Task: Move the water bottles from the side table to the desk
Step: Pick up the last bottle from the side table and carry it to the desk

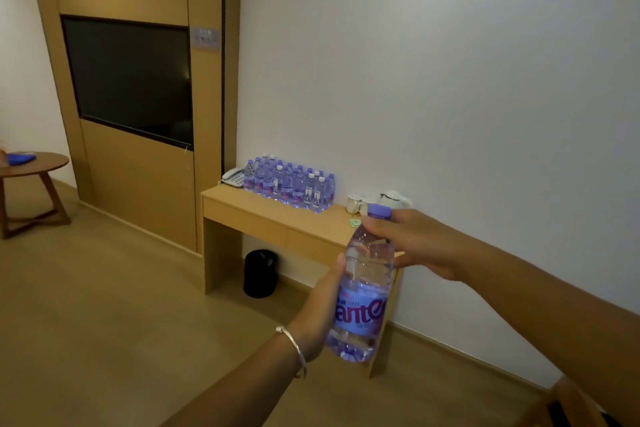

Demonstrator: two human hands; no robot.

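A clear water bottle (363, 288) with a purple cap and blue label is held upright in front of me. My left hand (320, 308) grips its lower body from the left. My right hand (412, 243) holds its neck and shoulder from the right, just below the cap. Ahead stands the wooden desk (263, 218) against the white wall, with several more bottles (291, 184) grouped on its back left part. The round wooden side table (41, 166) stands at the far left, with a blue thing on it.
A white telephone (233, 177) sits left of the bottles; cups (356, 203) and a white kettle (393, 199) sit to their right. A black bin (260, 273) stands under the desk. A dark TV screen (130, 78) is set in the wood panel wall.
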